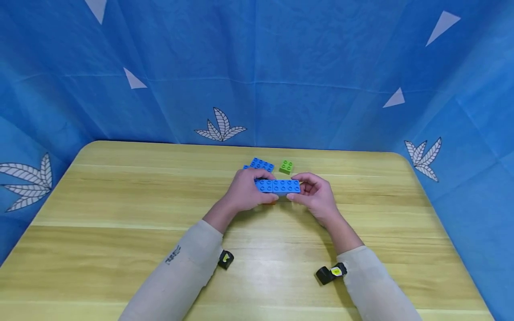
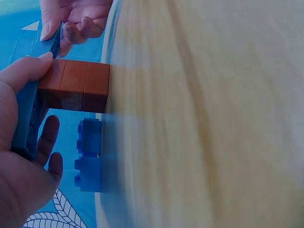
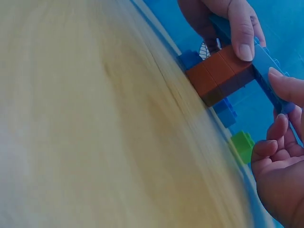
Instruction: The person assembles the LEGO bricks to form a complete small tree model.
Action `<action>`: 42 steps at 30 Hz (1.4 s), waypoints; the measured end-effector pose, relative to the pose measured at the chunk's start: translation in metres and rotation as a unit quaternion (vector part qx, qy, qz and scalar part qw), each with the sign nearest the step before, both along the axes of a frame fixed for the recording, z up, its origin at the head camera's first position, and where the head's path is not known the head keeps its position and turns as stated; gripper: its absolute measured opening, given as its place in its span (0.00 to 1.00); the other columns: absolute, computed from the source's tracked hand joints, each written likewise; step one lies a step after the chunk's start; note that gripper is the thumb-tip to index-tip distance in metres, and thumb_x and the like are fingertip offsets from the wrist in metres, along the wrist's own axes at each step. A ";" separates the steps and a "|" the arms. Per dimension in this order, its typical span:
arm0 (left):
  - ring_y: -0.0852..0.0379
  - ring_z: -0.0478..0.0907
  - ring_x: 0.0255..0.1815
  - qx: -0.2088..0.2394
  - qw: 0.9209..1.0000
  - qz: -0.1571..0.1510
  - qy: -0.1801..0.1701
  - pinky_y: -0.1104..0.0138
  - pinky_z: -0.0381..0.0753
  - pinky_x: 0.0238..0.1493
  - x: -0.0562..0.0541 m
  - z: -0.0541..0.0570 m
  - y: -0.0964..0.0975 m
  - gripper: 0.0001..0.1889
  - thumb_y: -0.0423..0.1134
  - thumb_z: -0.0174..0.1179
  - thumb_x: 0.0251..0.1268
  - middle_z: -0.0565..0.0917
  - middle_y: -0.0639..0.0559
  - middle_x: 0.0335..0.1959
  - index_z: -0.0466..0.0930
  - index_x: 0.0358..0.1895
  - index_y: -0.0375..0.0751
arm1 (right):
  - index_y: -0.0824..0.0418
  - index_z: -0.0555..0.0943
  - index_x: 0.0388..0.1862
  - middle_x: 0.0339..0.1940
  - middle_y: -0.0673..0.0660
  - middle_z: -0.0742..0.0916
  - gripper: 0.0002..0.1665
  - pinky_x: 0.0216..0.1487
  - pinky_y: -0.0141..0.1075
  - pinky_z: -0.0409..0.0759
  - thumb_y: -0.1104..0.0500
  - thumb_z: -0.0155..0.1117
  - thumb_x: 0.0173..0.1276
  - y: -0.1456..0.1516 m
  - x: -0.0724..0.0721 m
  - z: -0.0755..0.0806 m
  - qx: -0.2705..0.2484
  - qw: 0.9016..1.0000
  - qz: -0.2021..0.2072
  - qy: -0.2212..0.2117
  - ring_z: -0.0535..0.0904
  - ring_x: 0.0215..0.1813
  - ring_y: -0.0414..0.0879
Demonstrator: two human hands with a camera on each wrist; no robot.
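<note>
A stack of three orange-brown toy bricks (image 2: 73, 85) stands upright on the table. Two long blue bricks lie end to end across its top, overhanging both sides. My left hand (image 1: 244, 191) grips the left blue brick (image 1: 265, 185), thumb on the near side and fingers on the far side, covering its left end. With thumb and fingertips my right hand (image 1: 317, 196) pinches the outer end of the right blue brick (image 1: 286, 186). In the head view the stack is mostly hidden beneath the blue bricks and my left hand.
Behind the stack, more blue bricks (image 1: 263, 164) lie on the wooden table (image 1: 140, 200), partly covered by my left hand. A small green brick (image 1: 286, 167) is to their right. A blue patterned curtain (image 1: 301, 89) hangs beyond the table's far edge.
</note>
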State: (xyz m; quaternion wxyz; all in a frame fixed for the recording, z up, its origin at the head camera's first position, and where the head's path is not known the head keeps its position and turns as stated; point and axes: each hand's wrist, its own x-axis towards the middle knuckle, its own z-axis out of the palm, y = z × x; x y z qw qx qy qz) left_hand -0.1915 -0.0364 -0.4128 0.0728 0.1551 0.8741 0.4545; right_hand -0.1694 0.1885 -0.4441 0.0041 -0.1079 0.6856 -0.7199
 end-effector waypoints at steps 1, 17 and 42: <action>0.51 0.72 0.55 0.001 1.000 0.001 -0.001 0.53 0.71 0.58 0.000 0.000 0.000 0.21 0.46 0.80 0.49 0.81 0.53 0.51 0.87 0.48 0.50 | 0.75 0.78 0.52 0.33 0.61 0.79 0.25 0.28 0.29 0.74 0.79 0.73 0.54 0.000 0.000 -0.001 -0.007 1.000 -0.001 -0.004 0.72 0.30 0.45; 0.46 0.76 0.51 0.150 0.987 0.020 0.060 0.49 0.71 0.54 -0.005 0.018 -0.030 0.27 0.42 0.78 0.53 0.86 0.52 0.49 0.81 0.58 0.40 | 0.72 0.82 0.50 0.35 0.58 0.83 0.23 0.30 0.29 0.73 0.78 0.74 0.53 0.000 0.001 -0.009 -0.043 0.999 -0.005 -0.011 0.73 0.32 0.46; 0.50 0.73 0.41 -0.037 0.996 0.069 -0.045 0.62 0.76 0.39 -0.031 -0.017 -0.058 0.30 0.32 0.77 0.49 0.79 0.51 0.50 0.79 0.60 0.41 | 0.75 0.81 0.52 0.33 0.58 0.81 0.25 0.28 0.29 0.71 0.78 0.75 0.52 -0.001 0.000 -0.011 -0.051 0.999 -0.015 -0.012 0.71 0.31 0.46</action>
